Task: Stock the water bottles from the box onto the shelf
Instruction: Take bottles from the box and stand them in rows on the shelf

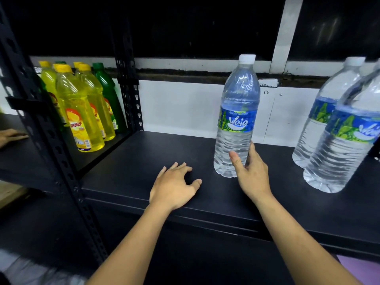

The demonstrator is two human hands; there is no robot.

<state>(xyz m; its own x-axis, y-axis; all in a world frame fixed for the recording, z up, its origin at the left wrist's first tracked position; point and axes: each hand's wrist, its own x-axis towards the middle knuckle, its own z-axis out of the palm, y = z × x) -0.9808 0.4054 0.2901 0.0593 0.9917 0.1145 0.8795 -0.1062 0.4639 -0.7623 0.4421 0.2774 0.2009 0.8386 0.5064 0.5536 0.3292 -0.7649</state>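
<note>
The Waig water bottle (pixel 236 118) stands upright on the black shelf (pixel 144 161), right of the frame's centre, and looks full nearly to the shoulder, so I judge it heavy for its size, with the weight carried low. The clear plastic is thin and ribbed below the label; squeezed hard there it would likely dent, and the smooth wall could slip in a loose hold. The firmer places to take it are probably the label band at mid-height or the neck under the white cap. Tall and narrow, it could tip if nudged high up.

It has a white screw cap, a blue and green label with white lettering, and horizontal ribs around its lower half.

The right hand (pixel 251 171) is at the bottle's base, at about 5 o'clock from it. The thumb lies against the front of the ribbed wall and the fingers curve round the right side, partly open, more a steadying touch than a full clasp. The left hand (pixel 174 186) rests palm down on the shelf at 8 o'clock from the bottle, fingers spread and holding nothing.

2 more water bottles (pixel 337 140) stand close together at 3 o'clock, well apart from it. Yellow and green detergent bottles (pixel 82 108) fill the neighbouring bay at 9 o'clock. The box is not in view.
</note>
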